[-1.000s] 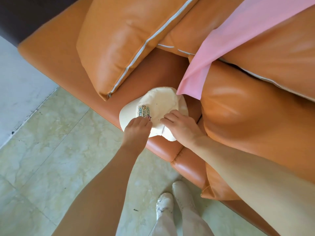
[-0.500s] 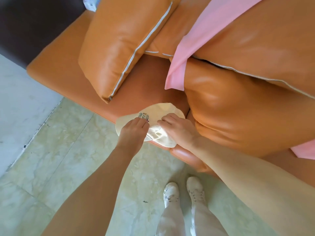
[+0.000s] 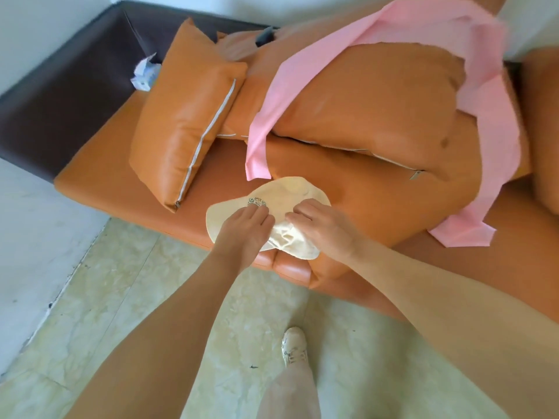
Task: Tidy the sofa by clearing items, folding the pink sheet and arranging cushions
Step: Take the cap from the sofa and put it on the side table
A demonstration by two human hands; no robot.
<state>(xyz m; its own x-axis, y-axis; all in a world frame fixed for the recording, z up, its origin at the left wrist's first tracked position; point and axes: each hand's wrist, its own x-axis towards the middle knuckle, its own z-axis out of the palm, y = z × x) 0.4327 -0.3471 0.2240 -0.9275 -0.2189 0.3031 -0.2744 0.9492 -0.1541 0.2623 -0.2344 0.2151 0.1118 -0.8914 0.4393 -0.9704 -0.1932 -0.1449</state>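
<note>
A cream cap [image 3: 287,195] with small coloured lettering sits at the front edge of the orange sofa [image 3: 99,173]. My left hand [image 3: 242,234] grips its brim side and my right hand [image 3: 323,228] grips its back, both with fingers curled into the fabric. The pink sheet [image 3: 317,74] drapes over two large orange cushions [image 3: 378,98] piled on the seat, one end hanging just behind the cap and another [image 3: 465,231] trailing onto the seat at the right. A third orange cushion [image 3: 187,116] with a white zip leans at the left.
A dark brown armrest [image 3: 60,95] closes the sofa's left end, with crumpled white paper [image 3: 145,74] against it. A dark object [image 3: 266,34] lies behind the cushions. Pale tiled floor [image 3: 121,297] lies in front, where my shoe [image 3: 295,346] stands.
The view has pulled back and up, showing more of the sofa and sheet. Both hands still hold the cap, which sits raised slightly at the seat's front edge.
</note>
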